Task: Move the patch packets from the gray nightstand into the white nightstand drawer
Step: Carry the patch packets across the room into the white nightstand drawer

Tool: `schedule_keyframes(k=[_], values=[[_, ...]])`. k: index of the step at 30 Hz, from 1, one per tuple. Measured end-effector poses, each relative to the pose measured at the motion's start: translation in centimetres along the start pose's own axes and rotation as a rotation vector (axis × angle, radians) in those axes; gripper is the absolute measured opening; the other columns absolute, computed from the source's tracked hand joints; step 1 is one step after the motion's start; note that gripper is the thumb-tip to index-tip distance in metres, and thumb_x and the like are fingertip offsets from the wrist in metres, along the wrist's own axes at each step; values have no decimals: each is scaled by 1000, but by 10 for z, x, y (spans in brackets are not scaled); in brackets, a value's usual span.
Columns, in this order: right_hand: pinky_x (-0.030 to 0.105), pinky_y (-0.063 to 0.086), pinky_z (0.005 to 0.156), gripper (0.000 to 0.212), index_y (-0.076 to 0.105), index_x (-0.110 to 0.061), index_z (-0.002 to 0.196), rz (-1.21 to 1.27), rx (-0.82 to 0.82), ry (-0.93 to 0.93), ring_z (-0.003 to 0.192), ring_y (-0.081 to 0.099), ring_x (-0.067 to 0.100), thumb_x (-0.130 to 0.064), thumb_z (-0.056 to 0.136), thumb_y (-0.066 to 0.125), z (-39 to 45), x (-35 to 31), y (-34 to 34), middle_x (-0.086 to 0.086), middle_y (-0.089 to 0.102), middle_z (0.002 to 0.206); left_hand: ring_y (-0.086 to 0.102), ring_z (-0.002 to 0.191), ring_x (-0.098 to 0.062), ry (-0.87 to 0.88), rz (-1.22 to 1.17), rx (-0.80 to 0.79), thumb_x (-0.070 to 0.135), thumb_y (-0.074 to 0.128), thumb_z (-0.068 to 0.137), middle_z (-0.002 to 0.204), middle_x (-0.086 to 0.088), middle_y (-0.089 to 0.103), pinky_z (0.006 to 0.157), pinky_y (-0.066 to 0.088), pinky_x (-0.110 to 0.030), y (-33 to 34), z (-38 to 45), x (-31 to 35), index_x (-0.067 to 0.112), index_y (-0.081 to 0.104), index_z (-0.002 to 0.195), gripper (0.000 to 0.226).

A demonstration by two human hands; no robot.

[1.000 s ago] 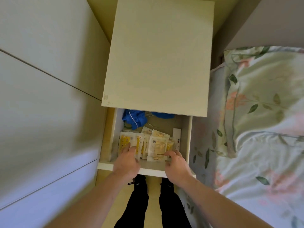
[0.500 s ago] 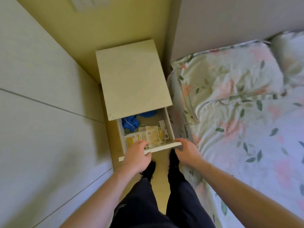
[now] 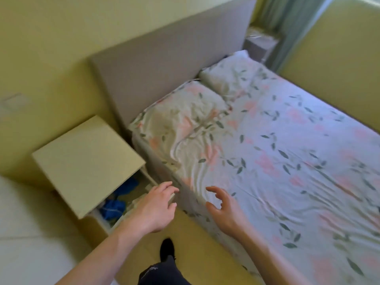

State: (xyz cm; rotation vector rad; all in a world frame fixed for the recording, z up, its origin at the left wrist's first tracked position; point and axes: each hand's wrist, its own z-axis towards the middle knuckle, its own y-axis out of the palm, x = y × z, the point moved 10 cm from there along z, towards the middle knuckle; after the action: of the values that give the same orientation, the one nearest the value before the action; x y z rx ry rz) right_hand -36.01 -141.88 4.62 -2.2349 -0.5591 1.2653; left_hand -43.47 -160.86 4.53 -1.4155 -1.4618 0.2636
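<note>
White square-topped nightstand [image 3: 86,159], at the near left corner of the bed — its pulled-out drawer [image 3: 131,200] stands open beneath the top.

Patch packets: not legible here; the drawer shows only a blue bundle [image 3: 114,207] and blurred pale contents.

Left hand [image 3: 153,208]: fingers relaxed and spread, holding nothing, over the drawer's front right corner.

Right hand [image 3: 223,208]: fingers splayed, empty, above the edge of the floral-sheeted bed [image 3: 287,161].

Gray nightstand [image 3: 260,43]: at the bed's far corner, its top blurred.

Step, as judged — fetching the next load or closing up. Leave the drawer open until that top is checked; gather remaining packets in one flat stack.
</note>
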Motion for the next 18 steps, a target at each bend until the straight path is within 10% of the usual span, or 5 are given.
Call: schedule_keyframes(k=[18], values=[[36,37,119,50,46,-43,145,236,620,293,141,39,4,-38,97,62,-419,365,-269,-21,43,150,24,150,-12,744,257,-136,34,51,102,165,17,21,125,22,-35,266,-146,511,40,41,149,48]])
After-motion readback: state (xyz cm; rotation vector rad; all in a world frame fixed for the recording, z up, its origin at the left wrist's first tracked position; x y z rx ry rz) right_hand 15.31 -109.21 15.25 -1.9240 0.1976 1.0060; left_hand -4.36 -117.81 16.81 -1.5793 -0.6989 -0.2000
